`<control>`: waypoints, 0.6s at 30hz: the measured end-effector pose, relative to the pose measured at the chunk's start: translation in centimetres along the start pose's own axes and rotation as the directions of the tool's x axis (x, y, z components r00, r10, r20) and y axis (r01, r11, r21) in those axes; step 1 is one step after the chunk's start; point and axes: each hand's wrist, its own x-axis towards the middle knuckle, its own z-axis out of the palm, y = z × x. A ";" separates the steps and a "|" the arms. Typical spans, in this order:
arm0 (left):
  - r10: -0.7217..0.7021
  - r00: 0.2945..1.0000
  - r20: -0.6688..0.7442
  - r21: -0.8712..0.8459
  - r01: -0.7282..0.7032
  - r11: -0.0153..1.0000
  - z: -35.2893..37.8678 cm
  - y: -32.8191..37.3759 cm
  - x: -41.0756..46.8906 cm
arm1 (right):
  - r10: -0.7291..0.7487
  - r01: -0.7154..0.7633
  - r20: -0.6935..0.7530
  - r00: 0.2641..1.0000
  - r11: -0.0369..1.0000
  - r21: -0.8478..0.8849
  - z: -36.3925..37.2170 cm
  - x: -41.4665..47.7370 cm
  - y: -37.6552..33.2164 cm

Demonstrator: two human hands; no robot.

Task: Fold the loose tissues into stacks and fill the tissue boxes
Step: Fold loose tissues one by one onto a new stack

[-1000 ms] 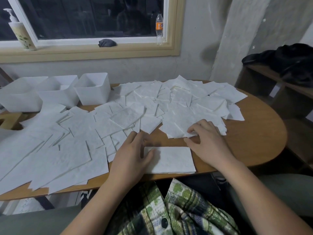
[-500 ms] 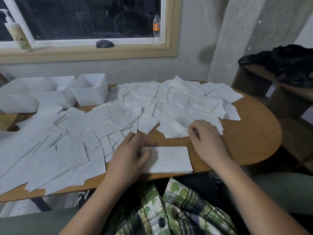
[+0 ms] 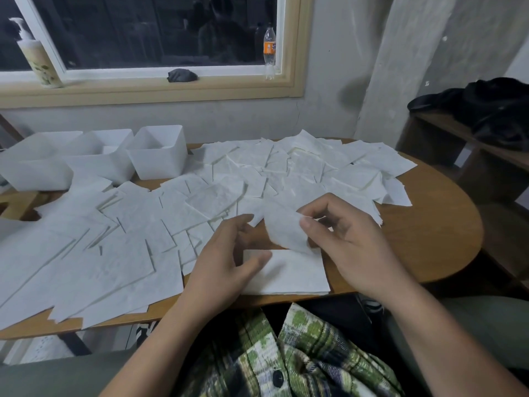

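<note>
— Grey plaster wall [image 3: 329, 81] and a dark window [image 3: 148, 27] close off the far side of your view. What fills the space in front of you?

— Your wooden desk [image 3: 423, 239], rounded at the right end. Loose tissues [image 3: 120, 253] cover most of it, overlapping from the near left edge to the far right.

— And the tissue boxes?

— Three white tissue boxes [image 3: 159, 160] stand in a row at the far left of the desk, touching one another, open tops up. You can see a tissue in the middle one; the others I cannot judge.

— Where is your stack?

— A folded stack [image 3: 289, 275] lies flat at the near edge of the desk, right in front of you, between your hands.

— What are your hands doing?

— Your left hand [image 3: 226, 262] rests on the left end of the folded stack, fingers spread and loose, gripping nothing. Your right hand [image 3: 347, 242] is pinched closed on one single tissue [image 3: 286, 233], thumb against fingers at its upper corner; the sheet hangs curled just above the stack's far edge.

— Anything smaller on the sill?

— A pump bottle [image 3: 38, 60] at the left, a dark cloth [image 3: 182, 75] in the middle, a plastic bottle [image 3: 269, 51] with an orange label at the right.
</note>
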 end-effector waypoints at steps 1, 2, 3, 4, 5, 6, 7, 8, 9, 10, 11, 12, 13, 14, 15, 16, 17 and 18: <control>0.006 1.000 0.019 -0.023 -0.005 1.000 -0.1 0.2 0.0 | -0.011 0.010 0.018 1.000 1.000 0.015 0.0 -0.2 -0.3; 0.011 0.999 0.039 -0.043 -0.009 0.999 -0.2 0.4 0.1 | -0.023 0.022 0.030 0.999 0.999 0.029 0.0 -0.2 -0.4; 0.017 0.998 0.053 -0.051 -0.015 0.999 -0.3 0.4 0.2 | -0.033 0.031 0.032 0.999 0.999 0.042 0.0 -0.2 -0.5; 0.015 0.998 0.065 -0.048 -0.012 0.999 -0.4 0.4 0.3 | -0.038 0.036 0.025 0.999 0.998 0.052 0.0 -0.2 -0.6; 0.010 0.997 0.076 -0.056 -0.005 0.998 -0.5 0.3 0.4 | -0.039 0.038 0.016 0.999 0.997 0.062 -0.1 -0.2 -0.5; -0.009 0.996 0.084 -0.082 0.016 0.996 -0.7 0.2 0.4 | -0.039 0.038 0.003 0.999 0.997 0.070 -0.2 -0.1 -0.4; -0.032 0.996 0.086 -0.133 0.044 0.990 -0.8 0.2 0.3 | -0.035 0.036 -0.010 0.999 0.997 0.075 -0.3 0.0 -0.2; -0.055 0.995 0.085 -0.187 0.070 0.980 -1.0 0.3 0.2 | -0.029 0.030 -0.023 0.999 0.996 0.081 -0.4 0.0 0.1; -0.077 0.993 0.086 -0.244 0.096 0.965 -1.1 0.4 0.1 | -0.012 0.015 -0.029 0.999 0.996 0.093 -0.5 0.0 0.5; -0.102 0.990 0.092 -0.304 0.126 0.944 -1.3 0.6 0.0 | 0.013 -0.010 -0.025 1.000 0.993 0.115 -0.5 0.0 0.8; -0.125 0.987 0.102 -0.370 0.155 0.916 -1.4 0.8 -0.1 | 0.041 -0.039 -0.009 0.999 0.989 0.144 -0.6 -0.1 1.0; -0.140 0.984 0.108 -0.426 0.173 0.888 -1.4 1.0 -0.2 | 0.062 -0.063 0.012 0.998 0.984 0.168 -0.6 -0.3 1.2; -0.152 0.983 0.101 -0.463 0.182 0.868 -1.4 1.2 -0.2 | 0.076 -0.079 0.025 0.997 0.981 0.177 -0.5 -0.4 1.3; -0.158 0.983 0.091 -0.478 0.182 0.859 -1.4 1.2 -0.1 | 0.085 -0.088 0.024 0.996 0.982 0.167 -0.4 -0.5 1.3; -0.161 0.984 0.081 -0.488 0.180 0.854 -1.3 1.4 -0.1 | 0.099 -0.100 0.014 0.995 0.984 0.151 -0.3 -0.6 1.4; -0.164 0.983 0.077 -0.497 0.181 0.849 -1.2 1.5 -0.1 | 0.116 -0.115 0.001 0.993 0.984 0.134 -0.1 -0.5 1.7; -0.171 0.982 0.079 -0.511 0.187 0.839 -1.1 1.7 -0.2 | 0.134 -0.132 -0.012 0.991 0.985 0.114 0.0 -0.5 2.0; -0.175 0.981 0.084 -0.520 0.193 0.832 -1.1 1.8 -0.2 | 0.152 -0.150 -0.022 0.988 0.984 0.095 0.1 -0.5 2.4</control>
